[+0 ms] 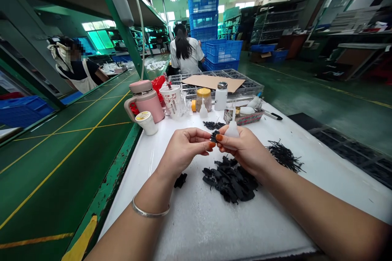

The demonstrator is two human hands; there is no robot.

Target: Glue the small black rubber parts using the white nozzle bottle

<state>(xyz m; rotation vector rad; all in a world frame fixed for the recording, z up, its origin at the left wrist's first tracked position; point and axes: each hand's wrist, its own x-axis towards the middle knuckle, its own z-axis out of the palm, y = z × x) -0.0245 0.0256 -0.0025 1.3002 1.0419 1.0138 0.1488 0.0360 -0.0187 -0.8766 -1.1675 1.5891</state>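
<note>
My left hand [184,149] and my right hand [245,149] meet above the white work table [196,228]. A small black rubber piece [214,136] is pinched in my left fingertips, and my right fingertips touch it. My right hand grips a white squeeze bottle [232,129] with a thin nozzle. Below my hands lies a heap of black rubber pieces [229,179]. One loose black piece [180,180] sits near my left wrist, and a smaller black scatter [213,125] lies beyond my fingers. A bundle of thin black strands [284,155] lies to the right.
Along the table's far side stand a pink mug [150,107], a white cup [170,98], and a yellow-lidded jar [203,98]. Beyond them is a parts tray [251,86] under cardboard. A green bench [61,163] runs left; co-workers [185,49] sit near stacked blue crates [203,16].
</note>
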